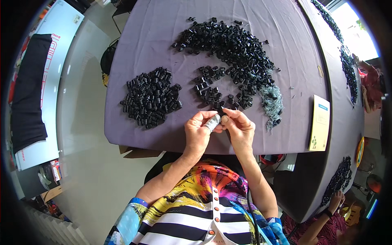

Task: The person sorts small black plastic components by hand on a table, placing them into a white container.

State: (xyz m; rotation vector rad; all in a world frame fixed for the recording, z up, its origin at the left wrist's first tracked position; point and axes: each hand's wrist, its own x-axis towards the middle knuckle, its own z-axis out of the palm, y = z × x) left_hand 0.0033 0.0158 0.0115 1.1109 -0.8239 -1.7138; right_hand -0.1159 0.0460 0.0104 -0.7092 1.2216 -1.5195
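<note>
My left hand (198, 134) and my right hand (240, 130) meet at the table's near edge, fingertips closed together. Between them is a small black plastic piece (221, 110), mostly covered by the fingers. A grey-white wrap (212, 122) covers one finger of my left hand. Just beyond my fingers lies a loose cluster of small black pieces (209, 90). It runs into a large, curved heap of shiny black pieces (232, 45) farther off. Black cylindrical pieces (151, 97) form a separate heap to the left. Right of my hands is a small pile of translucent, bluish thin pins (272, 102).
A grey cloth covers the table (143, 41). A yellow booklet (319, 124) lies at its right edge, near a tan rubber band (320, 72). On the adjoining right-hand table, another person's hand (336, 201) touches a black heap (339, 177). A cardboard flap (141, 153) sticks out below the near edge.
</note>
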